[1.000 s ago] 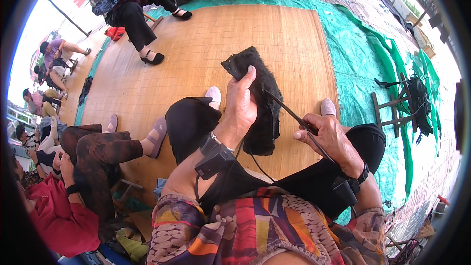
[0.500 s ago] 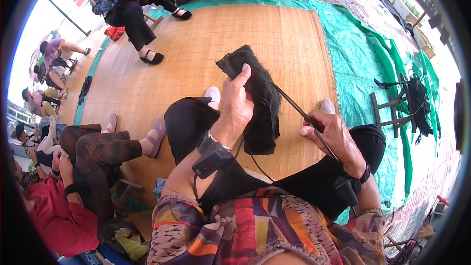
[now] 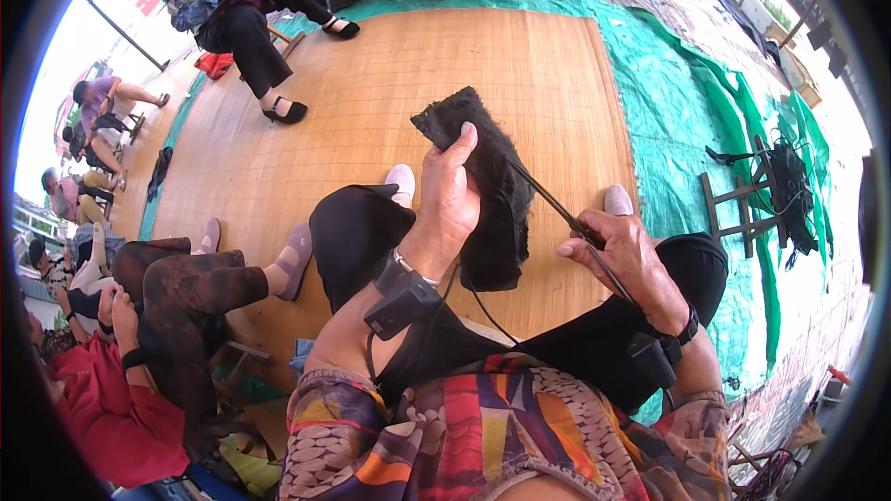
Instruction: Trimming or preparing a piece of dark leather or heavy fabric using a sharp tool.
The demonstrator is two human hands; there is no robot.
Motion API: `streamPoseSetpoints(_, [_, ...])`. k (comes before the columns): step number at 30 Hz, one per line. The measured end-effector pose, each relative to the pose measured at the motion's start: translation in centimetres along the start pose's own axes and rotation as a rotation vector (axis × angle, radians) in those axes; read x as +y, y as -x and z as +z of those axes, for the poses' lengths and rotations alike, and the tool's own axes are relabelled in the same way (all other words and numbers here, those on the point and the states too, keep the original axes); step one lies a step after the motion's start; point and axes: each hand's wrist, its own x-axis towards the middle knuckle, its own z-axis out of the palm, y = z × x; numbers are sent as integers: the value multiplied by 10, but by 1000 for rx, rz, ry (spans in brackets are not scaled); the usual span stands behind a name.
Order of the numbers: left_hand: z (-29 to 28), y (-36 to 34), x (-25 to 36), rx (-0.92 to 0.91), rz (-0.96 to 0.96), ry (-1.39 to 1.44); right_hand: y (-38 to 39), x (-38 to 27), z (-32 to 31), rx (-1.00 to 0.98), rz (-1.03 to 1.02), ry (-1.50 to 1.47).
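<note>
My left hand (image 3: 444, 190) grips a rectangular black fuzzy piece of material (image 3: 497, 232) near its upper end, thumb on top, holding it above my lap. My right hand (image 3: 613, 264) is closed round a long, thin, dark tool (image 3: 543, 195). The tool slants up and left to the right-hand part of the black piece, and its tip lies against that piece. I cannot make out exactly what kind of tool it is. Bulky black devices are strapped on both wrists, with dark cables hanging by them.
A bamboo mat (image 3: 362, 74) lies on a green tarp (image 3: 677, 130). A person in black trousers (image 3: 255, 42) sits ahead-left; a co-worker in red (image 3: 116, 408) sits close at my left, others beyond. A wooden stool (image 3: 733, 213) with black straps or cords stands at right.
My left hand and the black piece have shifted slightly left since a second ago. My right hand and the tool have made small back-and-forth movements. Both grips are unchanged.
</note>
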Motion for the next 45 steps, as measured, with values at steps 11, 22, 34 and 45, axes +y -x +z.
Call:
streamPoseSetpoints(11, [0,1,5,-1,19,28,0,8,-5,5,68,-3])
streamPoseSetpoints(22, [1,0,4,38,5,28,1,12,-3,-88,93,-233])
streamPoseSetpoints(34, [-1,-2,1,68,48,54,2,-1,-18,-11,183,-573])
streamPoseSetpoints(45, [9,7,-5,11,-24,3,-8,-6,2,-196,278,-370])
